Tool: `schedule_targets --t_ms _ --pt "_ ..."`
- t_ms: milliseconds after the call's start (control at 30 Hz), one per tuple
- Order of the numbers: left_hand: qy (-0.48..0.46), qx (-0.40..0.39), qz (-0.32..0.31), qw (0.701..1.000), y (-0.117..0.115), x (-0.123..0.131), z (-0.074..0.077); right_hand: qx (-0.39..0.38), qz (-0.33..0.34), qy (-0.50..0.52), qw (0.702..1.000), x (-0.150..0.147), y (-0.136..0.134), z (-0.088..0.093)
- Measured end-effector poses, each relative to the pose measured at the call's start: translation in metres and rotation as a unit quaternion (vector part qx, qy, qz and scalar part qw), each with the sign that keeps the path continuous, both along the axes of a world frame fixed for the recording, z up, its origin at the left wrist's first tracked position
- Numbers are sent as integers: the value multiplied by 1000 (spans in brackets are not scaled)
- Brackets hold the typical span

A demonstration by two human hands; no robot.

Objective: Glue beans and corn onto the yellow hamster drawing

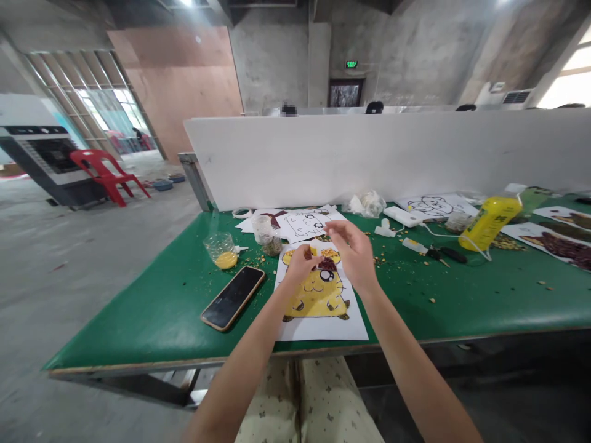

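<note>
A white sheet with a yellow cartoon animal picture [318,295] lies on the green table [152,314] in front of me. My left hand [302,261] rests on the top of the picture, fingers pinched together beside a dark red patch [327,264]; what it holds is too small to name. My right hand [353,249] hovers just above the picture's upper right, fingers curled with thumb and forefinger close together.
A black phone [233,297] lies left of the sheet. A clear cup of yellow grains [222,251] and a small jar [268,237] stand behind it. More drawings [307,223], a yellow bottle [489,223], scissors and scattered grains lie further right. A white partition [392,154] backs the table.
</note>
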State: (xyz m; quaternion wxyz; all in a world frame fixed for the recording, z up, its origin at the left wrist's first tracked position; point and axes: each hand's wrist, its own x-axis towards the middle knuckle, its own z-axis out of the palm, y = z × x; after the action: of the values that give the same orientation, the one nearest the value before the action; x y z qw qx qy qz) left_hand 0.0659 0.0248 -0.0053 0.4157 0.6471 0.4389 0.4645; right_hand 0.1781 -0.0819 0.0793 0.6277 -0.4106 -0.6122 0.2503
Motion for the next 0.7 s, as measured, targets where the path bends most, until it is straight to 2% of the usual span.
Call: schedule_targets --t_ms 67,100,167,267,700 --pt "12 15 -15 1000 2 0 0 -26 -64 -56 996 13 43 -21" --pt "22 26 -19 999 4 0 0 -64 -43 -99 992 19 63 -34" --pt "36 43 -18 998 7 0 -1 -88 9 -123 988 29 90 -63" --pt "53 68 -10 996 9 0 -2 -85 49 -135 986 35 103 -89" --pt "64 92 -17 994 11 0 -8 -40 11 -135 990 25 104 -101"
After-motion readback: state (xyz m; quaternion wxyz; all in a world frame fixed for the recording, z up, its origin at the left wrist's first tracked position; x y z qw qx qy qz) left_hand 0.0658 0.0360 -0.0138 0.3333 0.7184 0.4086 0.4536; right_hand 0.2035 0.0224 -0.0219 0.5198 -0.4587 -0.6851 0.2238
